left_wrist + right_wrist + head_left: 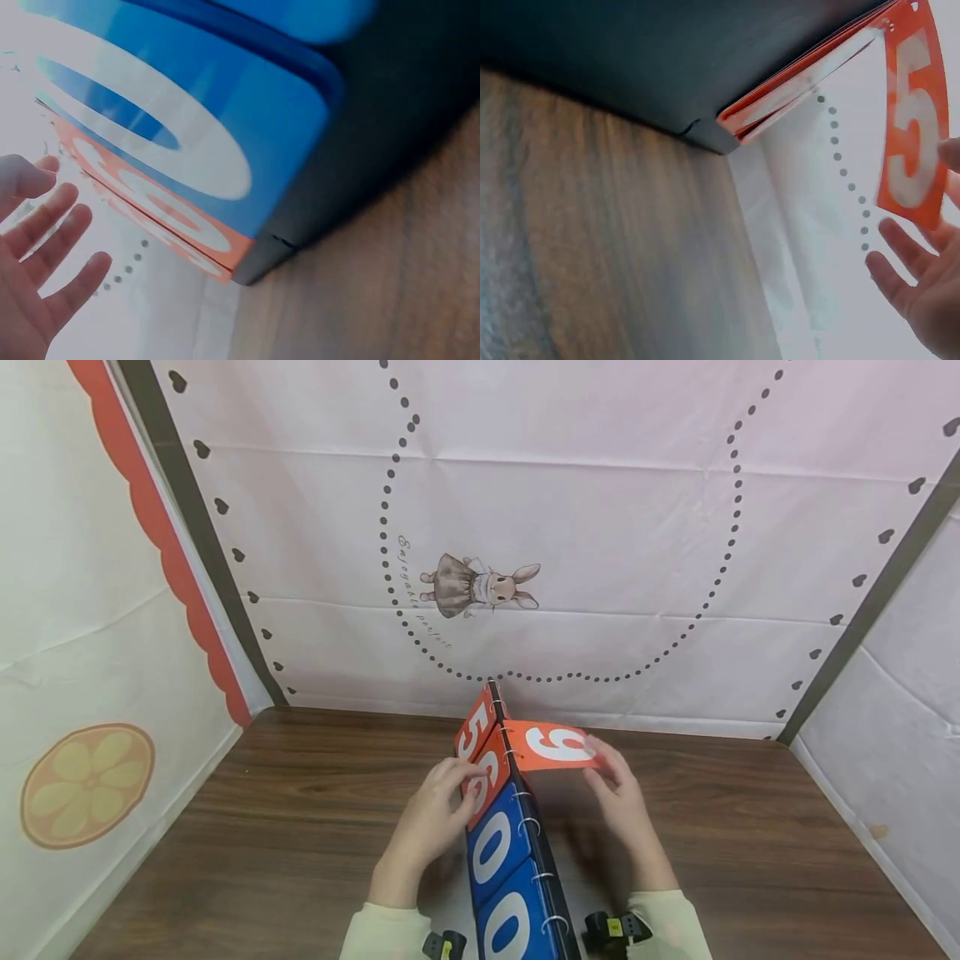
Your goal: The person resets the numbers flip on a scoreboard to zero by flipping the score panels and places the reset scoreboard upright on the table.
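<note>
A tabletop flip scoreboard with a black tent-shaped stand runs away from me, its number cards hung on rings. On its left face lie blue cards reading 0 and red cards, the farthest reading 5. My right hand pinches the outer end of a raised red number card whose visible side looks like a 6 or 9. In the right wrist view the other side of that card reads 5. My left hand, fingers loosely spread in the left wrist view, is at the nearer red card on the left face.
The scoreboard stands on a dark wood-grain table. Behind it rises a white cloth wall printed with a rabbit and dots. More cloth walls stand at the left and right.
</note>
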{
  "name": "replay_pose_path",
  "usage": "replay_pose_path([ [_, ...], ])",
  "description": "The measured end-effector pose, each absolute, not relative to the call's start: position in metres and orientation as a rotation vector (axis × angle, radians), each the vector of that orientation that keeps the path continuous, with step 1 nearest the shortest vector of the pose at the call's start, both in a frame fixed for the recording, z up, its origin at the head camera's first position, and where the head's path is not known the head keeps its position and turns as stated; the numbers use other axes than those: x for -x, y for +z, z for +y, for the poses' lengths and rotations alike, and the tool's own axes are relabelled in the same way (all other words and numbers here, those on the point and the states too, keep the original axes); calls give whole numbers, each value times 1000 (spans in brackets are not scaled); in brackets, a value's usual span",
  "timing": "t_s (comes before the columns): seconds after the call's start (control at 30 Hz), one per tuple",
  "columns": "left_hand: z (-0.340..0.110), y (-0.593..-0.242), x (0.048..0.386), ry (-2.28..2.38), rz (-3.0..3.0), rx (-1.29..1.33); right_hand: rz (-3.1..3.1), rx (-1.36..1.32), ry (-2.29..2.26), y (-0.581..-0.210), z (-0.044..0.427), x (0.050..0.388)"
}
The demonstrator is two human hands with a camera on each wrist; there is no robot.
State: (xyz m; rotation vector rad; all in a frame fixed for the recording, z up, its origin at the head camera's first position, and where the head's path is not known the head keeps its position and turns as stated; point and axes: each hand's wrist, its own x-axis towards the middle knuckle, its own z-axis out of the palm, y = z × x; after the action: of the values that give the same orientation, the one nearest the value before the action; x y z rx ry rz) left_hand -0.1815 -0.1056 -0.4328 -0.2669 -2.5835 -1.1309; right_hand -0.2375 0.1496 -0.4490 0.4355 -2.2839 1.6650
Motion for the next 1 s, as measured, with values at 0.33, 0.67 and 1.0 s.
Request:
replay_pose_path([
  [0.33,-92,-423,180,-1026,-2508,615,-2197,-95,2033,-421,141,223],
  [0.67,-90,-421,176,-1028,-2588,596,-2193,-687,2143,-397,131,202],
  [1.0,-81,-421,176,-854,-2566,538,-2482,-1176,1955,-399,120,193],
])
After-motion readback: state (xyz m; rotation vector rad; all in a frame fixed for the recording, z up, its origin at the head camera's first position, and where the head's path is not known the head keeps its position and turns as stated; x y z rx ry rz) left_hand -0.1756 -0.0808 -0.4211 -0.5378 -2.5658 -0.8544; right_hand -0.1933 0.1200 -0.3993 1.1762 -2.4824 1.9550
